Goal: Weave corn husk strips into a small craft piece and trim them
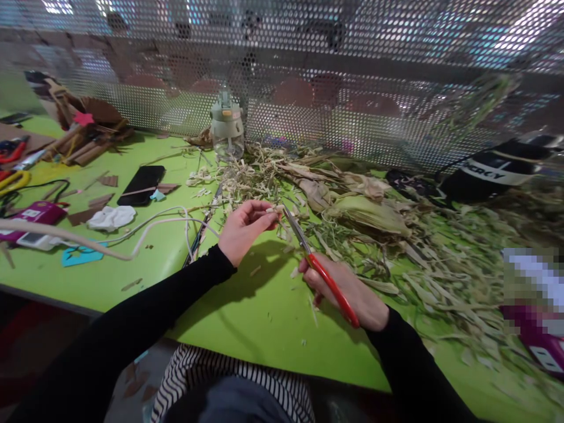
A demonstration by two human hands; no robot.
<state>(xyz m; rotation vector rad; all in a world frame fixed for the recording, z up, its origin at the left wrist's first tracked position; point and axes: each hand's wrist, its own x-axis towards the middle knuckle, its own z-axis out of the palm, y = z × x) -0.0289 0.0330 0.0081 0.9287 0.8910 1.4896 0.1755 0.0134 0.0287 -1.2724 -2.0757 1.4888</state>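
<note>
Red-handled scissors (314, 262), gripped by right hand (359, 289), slant far-left; husk piece (277, 209), pinched by left hand (245, 230), just left of their tips.

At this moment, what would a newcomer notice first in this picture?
First, the red-handled scissors in the right hand, above the bright green table. Just left of the blades, the left hand pinches a small pale piece. Beyond and to the right, husks and shreds lie strewn.
</note>
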